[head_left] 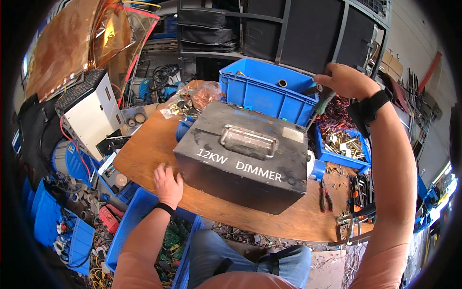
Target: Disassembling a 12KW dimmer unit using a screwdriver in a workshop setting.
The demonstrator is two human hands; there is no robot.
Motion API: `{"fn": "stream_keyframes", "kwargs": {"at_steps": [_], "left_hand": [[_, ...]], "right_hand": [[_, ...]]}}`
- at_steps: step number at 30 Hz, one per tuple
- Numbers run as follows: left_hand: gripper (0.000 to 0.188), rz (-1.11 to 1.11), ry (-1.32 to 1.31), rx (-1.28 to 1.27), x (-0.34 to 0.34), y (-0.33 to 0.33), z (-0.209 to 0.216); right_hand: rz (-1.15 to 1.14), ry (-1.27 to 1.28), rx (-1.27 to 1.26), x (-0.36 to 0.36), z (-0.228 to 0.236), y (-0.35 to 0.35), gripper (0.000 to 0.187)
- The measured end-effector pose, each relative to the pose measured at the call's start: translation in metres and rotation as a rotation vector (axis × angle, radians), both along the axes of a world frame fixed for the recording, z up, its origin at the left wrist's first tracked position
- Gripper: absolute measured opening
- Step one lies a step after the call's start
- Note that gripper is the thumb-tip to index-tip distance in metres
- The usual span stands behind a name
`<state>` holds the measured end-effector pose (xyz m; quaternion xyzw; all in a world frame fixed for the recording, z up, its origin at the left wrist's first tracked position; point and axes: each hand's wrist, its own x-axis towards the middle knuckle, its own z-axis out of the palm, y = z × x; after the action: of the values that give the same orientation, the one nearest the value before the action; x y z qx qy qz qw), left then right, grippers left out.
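Note:
A black metal box [231, 154] with white lettering on its front and a silver folding handle [249, 140] on top sits on the wooden table before me. My left hand [168, 185] rests on the tabletop by the box's left front corner, fingers spread and holding nothing. Raised beyond the box's far right corner, my right hand [350, 81] has its fingers closed at the upper end of a green-handled tool [325, 100]. Its thin shaft slants down toward the box; it looks like a screwdriver. My fingers partly hide the handle's top.
Behind the box stands a blue crate [269, 94]. A blue tray of brass-coloured parts [344, 144] lies right of it, with pliers [326, 196] nearer me. Clear plastic bags [204, 96] lie at the back left. Below the table's left edge is a blue bin of circuit boards [137, 212].

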<state>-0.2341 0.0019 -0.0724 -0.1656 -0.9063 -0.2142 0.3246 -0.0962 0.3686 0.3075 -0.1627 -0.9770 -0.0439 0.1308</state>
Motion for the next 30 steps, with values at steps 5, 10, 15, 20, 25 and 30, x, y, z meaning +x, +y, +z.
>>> {"fn": "stream_keyframes", "kwargs": {"at_steps": [5,10,15,20,25,30], "left_hand": [[0.039,-0.009,-0.014,0.030,0.003,0.004,0.006],[0.038,-0.004,-0.027,0.032,0.003,0.003,0.007],[0.037,-0.021,-0.024,0.048,0.003,0.004,0.007],[0.037,-0.024,-0.016,0.043,0.003,0.001,0.005],[0.036,-0.021,-0.013,0.034,0.002,0.002,0.005],[0.036,-0.022,-0.020,0.025,0.001,0.000,0.003]], "right_hand": [[0.190,-0.019,-0.035,0.006,0.002,0.013,0.035],[-0.005,0.068,0.061,0.007,-0.005,0.009,0.040],[-0.043,-0.056,0.034,0.005,0.005,0.003,0.044],[0.063,0.033,0.015,0.012,-0.003,0.005,0.040],[0.144,0.019,-0.074,0.010,0.000,0.013,0.040],[0.086,0.059,-0.020,0.009,-0.007,0.007,0.036]]}}
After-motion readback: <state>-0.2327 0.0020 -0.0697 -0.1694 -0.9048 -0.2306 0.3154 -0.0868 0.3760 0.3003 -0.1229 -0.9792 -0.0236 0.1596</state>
